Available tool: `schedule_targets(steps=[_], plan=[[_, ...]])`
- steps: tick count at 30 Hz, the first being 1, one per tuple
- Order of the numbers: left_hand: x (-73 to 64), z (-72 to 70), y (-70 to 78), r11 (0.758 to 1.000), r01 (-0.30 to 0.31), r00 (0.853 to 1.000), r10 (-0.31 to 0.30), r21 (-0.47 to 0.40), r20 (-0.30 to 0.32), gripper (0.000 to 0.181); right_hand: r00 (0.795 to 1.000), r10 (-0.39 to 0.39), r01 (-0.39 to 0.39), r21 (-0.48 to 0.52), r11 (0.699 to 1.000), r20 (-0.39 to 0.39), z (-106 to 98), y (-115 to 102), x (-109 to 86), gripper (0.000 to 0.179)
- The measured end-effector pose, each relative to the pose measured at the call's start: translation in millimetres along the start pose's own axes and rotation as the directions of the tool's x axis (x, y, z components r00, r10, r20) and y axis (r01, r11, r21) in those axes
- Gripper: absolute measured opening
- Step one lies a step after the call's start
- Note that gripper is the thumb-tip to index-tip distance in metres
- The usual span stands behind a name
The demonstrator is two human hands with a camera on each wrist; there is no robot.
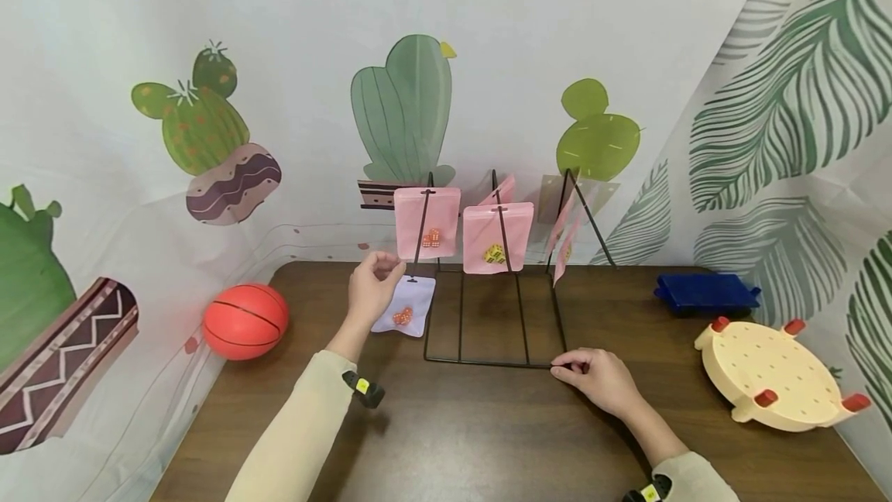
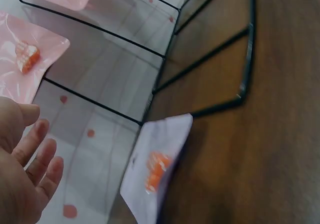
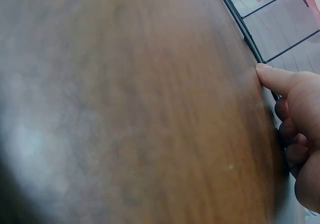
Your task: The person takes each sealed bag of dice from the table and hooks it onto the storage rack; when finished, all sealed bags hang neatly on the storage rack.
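A black wire display rack [image 1: 488, 364] stands on the table, with pink bags of dice hanging from its prongs. My left hand [image 1: 372, 285] is raised at the rack's left side, beside a pink bag [image 1: 409, 215] with orange dice. Its fingers are loosely bent and hold nothing, as the left wrist view shows. Just below that hand is a lilac bag [image 1: 418, 293] with orange dice, apart from the fingers and close to the rack's base. My right hand [image 1: 602, 379] pinches the front right corner of the rack's base, thumb on the wire and fingers curled in.
Another pink bag [image 1: 481, 227] holds yellow dice in the middle, and more hang edge-on at the right. A red ball [image 1: 245, 321] lies at the left. At the right are a blue plastic object [image 1: 707, 291] and a cream round board [image 1: 773, 370] with red-tipped legs.
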State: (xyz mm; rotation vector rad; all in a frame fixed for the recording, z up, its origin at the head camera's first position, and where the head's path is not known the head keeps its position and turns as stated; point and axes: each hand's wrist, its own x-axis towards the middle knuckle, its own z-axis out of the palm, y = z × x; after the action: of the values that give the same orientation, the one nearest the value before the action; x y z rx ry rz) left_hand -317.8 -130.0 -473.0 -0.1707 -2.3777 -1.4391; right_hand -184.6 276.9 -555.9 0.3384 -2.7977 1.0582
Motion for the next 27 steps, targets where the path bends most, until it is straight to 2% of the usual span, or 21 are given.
schedule_targets(steps=[4, 9, 13, 17, 21, 27], plan=[[-9.1, -2.7, -13.7, 0.997, 0.029, 0.999, -0.03, 0.074, 0.014, 0.022, 1.0, -0.005, 0.005, 0.006, 1.0, -0.003, -1, 0, -0.5, 0.008], [-20.9, -5.6, -26.6, 0.981, 0.061, 0.995, -0.073, 0.183, 0.061, 0.036, 1.0, 0.002, -0.002, 0.003, 1.0, 0.001, -1, 0, -1.1, 0.008], [-28.9, -5.9, -33.2, 0.956, 0.068, 0.991, -0.098, 0.284, 0.095, 0.052, 1.0, -0.001, 0.001, 0.0, 1.0, -0.003, -1, 1, -1.1, 0.008], [-34.5, -3.1, -39.6, 0.922, 0.102, 0.978, -0.162, 0.374, 0.133, 0.071, 1.0, -0.008, 0.008, -0.004, 1.0, -0.007, 0, 0, -0.9, 0.009], [-36.8, 2.0, -44.9, 0.904, 0.127, 0.967, -0.204, 0.409, 0.151, 0.084, 1.0, -0.012, 0.012, -0.007, 1.0, -0.008, 0, 0, -0.5, 0.009], [-38.4, 9.5, -47.4, 0.889, 0.133, 0.964, -0.219, 0.438, 0.153, 0.088, 1.0, -0.029, 0.029, -0.008, 1.0, -0.012, 0, 0, 0.2, 0.009]])
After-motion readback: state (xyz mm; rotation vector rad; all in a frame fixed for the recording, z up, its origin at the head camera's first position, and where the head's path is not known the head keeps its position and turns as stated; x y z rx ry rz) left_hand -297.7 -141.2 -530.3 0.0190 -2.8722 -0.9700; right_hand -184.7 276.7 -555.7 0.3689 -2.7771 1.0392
